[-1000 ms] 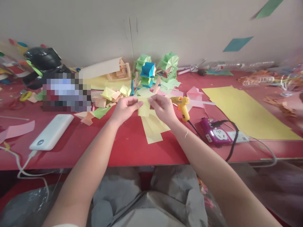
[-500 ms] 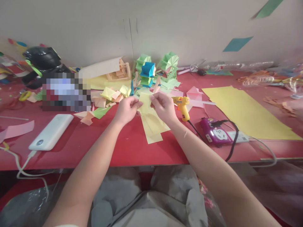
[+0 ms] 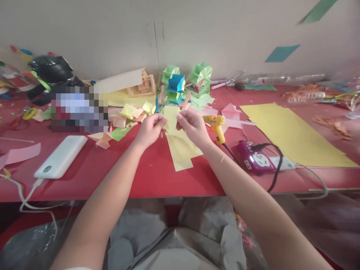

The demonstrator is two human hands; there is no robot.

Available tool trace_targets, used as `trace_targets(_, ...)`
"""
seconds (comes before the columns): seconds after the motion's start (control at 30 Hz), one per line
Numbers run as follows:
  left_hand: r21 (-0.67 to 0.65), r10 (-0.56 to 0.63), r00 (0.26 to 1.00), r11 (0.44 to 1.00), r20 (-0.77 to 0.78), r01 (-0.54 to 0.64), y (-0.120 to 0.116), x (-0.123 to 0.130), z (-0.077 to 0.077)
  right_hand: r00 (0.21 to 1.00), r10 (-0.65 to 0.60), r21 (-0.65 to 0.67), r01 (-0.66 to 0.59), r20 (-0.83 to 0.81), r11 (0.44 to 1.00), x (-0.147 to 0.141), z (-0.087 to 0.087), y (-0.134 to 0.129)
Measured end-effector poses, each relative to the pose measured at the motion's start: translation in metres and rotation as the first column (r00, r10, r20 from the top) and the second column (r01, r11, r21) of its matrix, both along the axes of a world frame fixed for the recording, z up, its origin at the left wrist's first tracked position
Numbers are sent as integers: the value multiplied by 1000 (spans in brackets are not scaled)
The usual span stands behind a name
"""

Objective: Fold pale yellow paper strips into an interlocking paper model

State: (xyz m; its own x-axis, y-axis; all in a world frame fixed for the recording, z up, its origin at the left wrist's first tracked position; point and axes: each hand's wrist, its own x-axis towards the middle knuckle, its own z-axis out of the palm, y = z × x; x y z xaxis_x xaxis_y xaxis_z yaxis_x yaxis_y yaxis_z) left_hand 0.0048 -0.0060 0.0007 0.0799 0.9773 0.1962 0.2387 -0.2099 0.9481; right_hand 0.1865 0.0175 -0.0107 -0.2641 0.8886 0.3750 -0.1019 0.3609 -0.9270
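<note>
Landmark: yellow glue gun [image 3: 218, 129].

Change over the last second: at the start, the pale yellow paper strip [image 3: 171, 116] was a short piece with its lower edge lying over the cut pieces; now that lower edge no longer stands out and the far edge reaches farther back. Both hands remain close to their former places. The glue gun has not moved.

Hands: left hand [image 3: 152, 129], well left of the gun, nearly closed, thumb and fingertips pinching the strip's left edge. Right hand [image 3: 192, 125], just left of the gun, curled, thumb and fingers pinching the right edge. The strip is between them, left of the gun.

Edges and room: cut yellow pieces [image 3: 181, 150] lie left of and nearer than the gun, under the strip. Red tabletop [image 3: 157, 176] shows from them to the table's near edge. Behind and left of the gun, a blue folded model [image 3: 176, 83] and green paper models [image 3: 201, 75] crowd the back. Right of and nearer than the gun sits a purple socket block [image 3: 256, 156].

Axis: strip's long axis runs front to back; its short far edge points toward the blue model. Near end cannot be told from the pieces beneath.
</note>
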Motion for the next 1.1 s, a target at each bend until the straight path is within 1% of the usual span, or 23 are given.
trace_targets(0.07, -16, -25, 999, 1000, 40, 25, 1, 0, -2, 999, 40, -15, -40, -18, 999, 0, 1, 0)
trace_targets(0.13, -6, -49, 998, 999, 44, 50, 1, 2, -2, 998, 55, -31, -55, -18, 998, -1, 2, -1)
trace_targets(0.2, -2, -111, 993, 994, 33, 111, -1, 3, -1, 998, 59, -52, -59, -4, 997, -1, 4, -2)
trace_targets(0.27, -45, -202, 978, 978, 51, 204, -3, 4, 1, 998, 61, -70, -60, 8, 996, -2, 4, -3)
trace_targets(0.33, -108, -264, 960, 956, 96, 274, -6, 5, 4, 998, 53, -80, -52, 14, 995, -2, 5, -3)
trace_targets(0.4, -145, -300, 946, 937, 126, 317, -8, 4, 6, 999, 49, -84, -48, 17, 995, -1, 5, -4)
trace_targets(0.47, -159, -314, 940, 930, 135, 333, -9, 3, 7, 998, 67, -84, -65, 22, 994, -1, 5, -4)
trace_targets(0.53, -171, -280, 949, 938, 144, 303, -8, 3, 5, 996, 81, -75, -79, 33, 994, -1, 4, -3)
trace_targets(0.6, -186, -197, 967, 956, 164, 227, -6, 2, 2, 997, 64, -53, -61, 51, 997, 0, 1, -1)
trace_targets(0.67, -178, -85, 981, 977, 172, 116, -3, 1, -2, 998, 16, -32, -14, 64, 999, 0, -3, 3)
trace_targets(0.73, -139, 1, 986, 990, 166, 22, 0, 0, -3, 997, -61, -29, 62, 51, 998, 2, -8, 7)
trace_targets(0.77, -118, 10, 986, 993, 166, 10, 1, -1, -3, 994, -95, -20, 96, 48, 995, 2, -10, 9)
trace_targets(0.87, -80, -19, 983, 996, 182, 34, 1, -2, -2, 987, -127, 29, 124, 101, 992, 2, -15, 11)
trace_targets(0.93, -74, -6, 982, 997, 188, 20, 1, -1, -1, 981, -122, 44, 117, 148, 992, 0, -14, 9)
trace_targets(1.0, -74, 27, 983, 997, 183, -13, 1, -1, -1, 978, -93, 38, 87, 185, 995, -2, -10, 4)
trace_targets(1.1, -73, 49, 984, 997, 169, -37, 1, -1, -2, 975, 15, 81, -34, 223, 996, -3, -1, -4)
